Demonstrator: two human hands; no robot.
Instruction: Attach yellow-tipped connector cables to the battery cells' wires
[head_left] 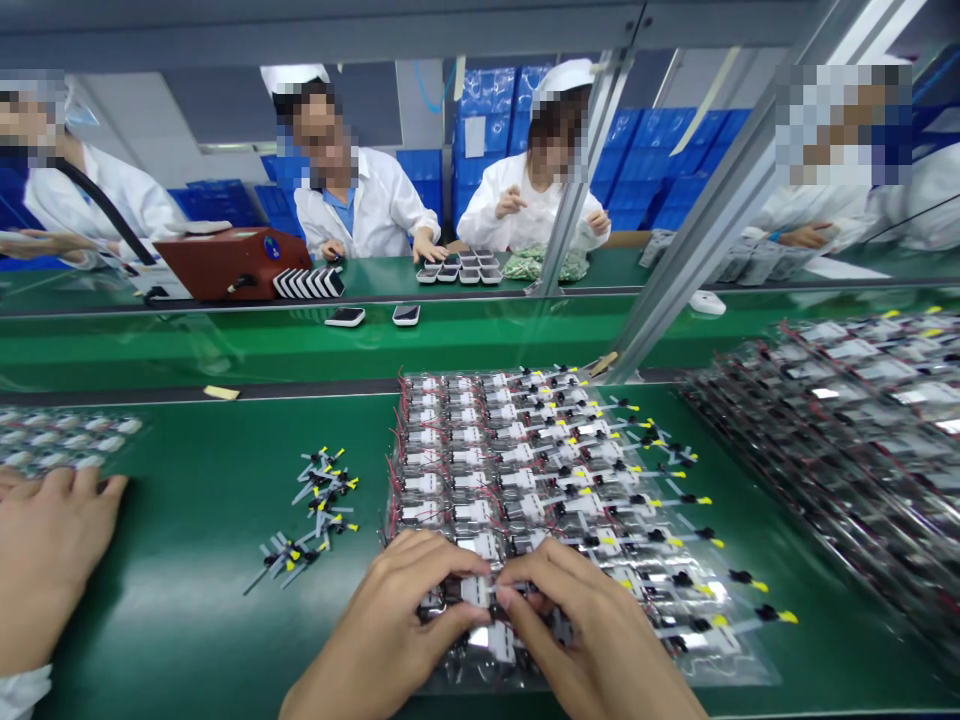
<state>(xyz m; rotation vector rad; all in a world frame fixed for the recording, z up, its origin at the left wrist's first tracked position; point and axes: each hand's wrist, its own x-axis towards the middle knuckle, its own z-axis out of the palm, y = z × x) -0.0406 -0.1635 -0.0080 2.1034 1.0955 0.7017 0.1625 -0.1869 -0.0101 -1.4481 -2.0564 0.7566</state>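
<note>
My left hand (pixel 390 625) and my right hand (pixel 592 640) meet at the near edge of a clear tray (pixel 750 665) filled with rows of small wired parts. Both hands pinch one small white part with red wires (pixel 480 590) in the front row, fingertips pressed together on it. Thin strips with black and yellow tips (pixel 690 500) lie across the tray's right side. A small pile of the same strips (pixel 319 505) lies loose on the green mat left of the tray.
Another person's hand (pixel 49 560) rests on the mat at far left, near another tray (pixel 67 435). Stacked trays of parts (pixel 847 420) stand at right. Across the green conveyor (pixel 225 345) sit workers in white coats, a red box (pixel 225 262) and two small devices (pixel 375 316).
</note>
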